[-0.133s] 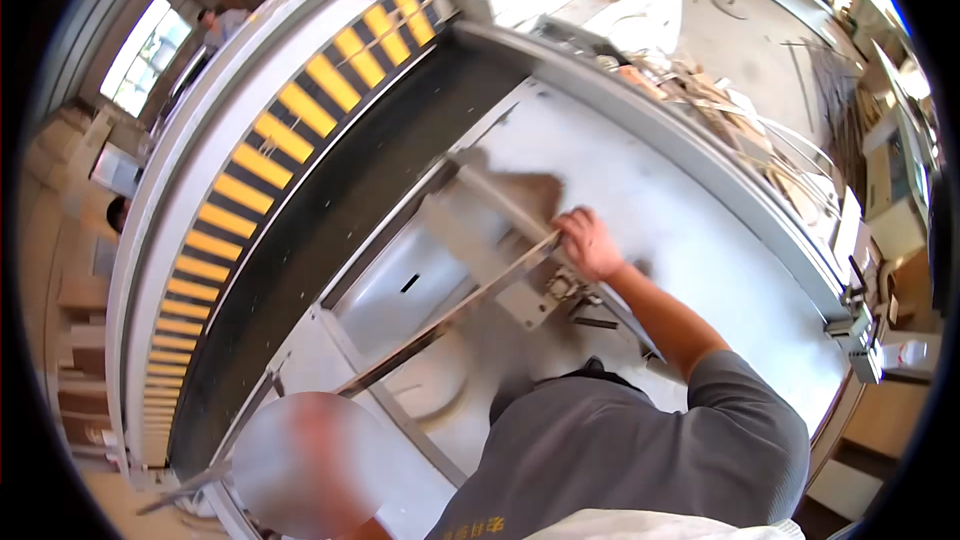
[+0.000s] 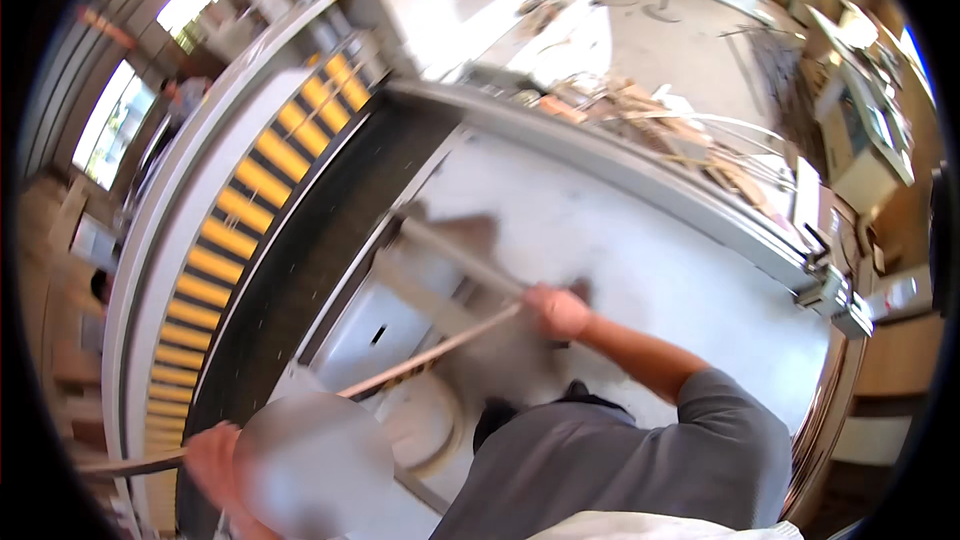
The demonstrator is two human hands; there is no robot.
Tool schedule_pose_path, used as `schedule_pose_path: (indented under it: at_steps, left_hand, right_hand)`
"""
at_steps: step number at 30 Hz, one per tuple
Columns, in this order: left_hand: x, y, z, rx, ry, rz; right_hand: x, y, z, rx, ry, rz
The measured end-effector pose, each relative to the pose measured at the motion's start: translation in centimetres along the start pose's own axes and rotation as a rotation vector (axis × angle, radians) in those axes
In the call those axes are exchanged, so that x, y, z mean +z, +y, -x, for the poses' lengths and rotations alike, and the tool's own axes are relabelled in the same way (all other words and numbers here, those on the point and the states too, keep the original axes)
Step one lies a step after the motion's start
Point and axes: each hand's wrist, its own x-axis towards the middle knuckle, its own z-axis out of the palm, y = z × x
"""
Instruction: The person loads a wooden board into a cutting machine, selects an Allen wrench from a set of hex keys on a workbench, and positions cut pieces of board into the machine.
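Note:
A long thin tan strip with a dark edge (image 2: pixel 430 352) spans the space before me, slanting from lower left to upper right. My right hand (image 2: pixel 560 312) is closed round its far end, over the opening beside a pale metal tabletop (image 2: pixel 640 230). Near the strip's other end, my left hand (image 2: pixel 212 455) grips it, and a short tail sticks out to the left past the hand. A blurred round patch hides part of the left hand and forearm and the strip's middle. Below the strip lies a pale rounded shape (image 2: pixel 420 420).
On the left curves a machine guard with yellow and black stripes (image 2: pixel 215 265), beside a dark bed (image 2: pixel 330 210). A grey metal rail (image 2: pixel 600 155) borders the tabletop. Scrap wood (image 2: pixel 690 130) is heaped behind it. Another person (image 2: pixel 185 95) stands beyond the machine.
My view has shifted. My left hand has come out of the blurred patch toward the left, along with the strip. My right hand has drawn nearer to me, still on the strip's end.

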Motion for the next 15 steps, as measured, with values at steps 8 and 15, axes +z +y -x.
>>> schedule_pose_path:
  at_steps: [8, 15]
  left_hand:
    - [-16.4, 6.5, -21.6, 0.501, 0.814, -0.295]
    - [-8.2, 14.8, -24.8, 0.466, 0.606, 0.413]
  right_hand:
    - [-0.4, -8.1, 11.2, 0.108, 0.065, -0.493]
    - [-8.1, -8.3, 18.0, 0.581, 0.494, -0.763]
